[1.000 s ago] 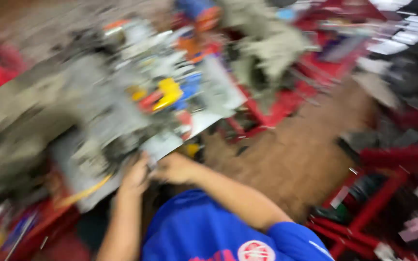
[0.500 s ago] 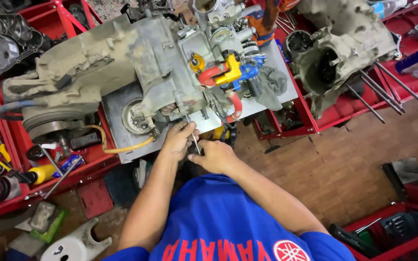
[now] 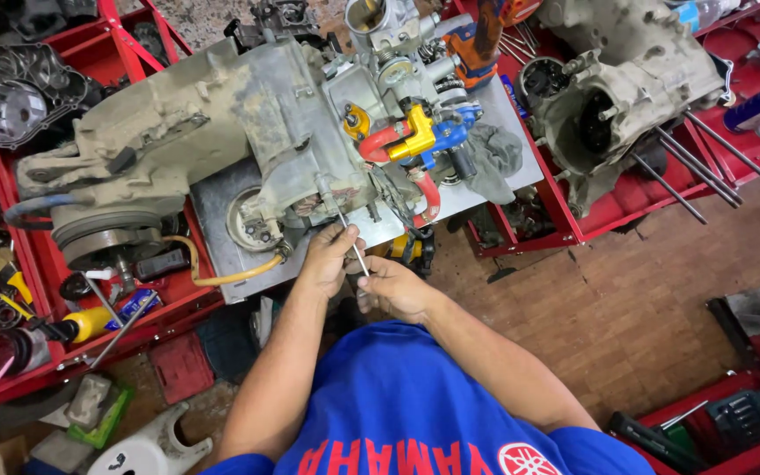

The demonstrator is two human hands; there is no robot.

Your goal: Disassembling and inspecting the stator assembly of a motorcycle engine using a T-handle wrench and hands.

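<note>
- Since half a second ago, both hands have barely shifted; the view came closer
- Engine [image 3: 222, 132] on the counter [image 3: 222, 237]: heavy, rigid, greasy
- Left hand [image 3: 327, 259] and right hand [image 3: 395, 286] both pinch the thin metal rod [image 3: 355, 251]: stiff, slippery, best held near its lower end

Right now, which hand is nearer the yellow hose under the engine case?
Left. The left hand sits just right of the yellow hose, gripping a thin metal rod; the right hand is farther right, below the rod.
</note>
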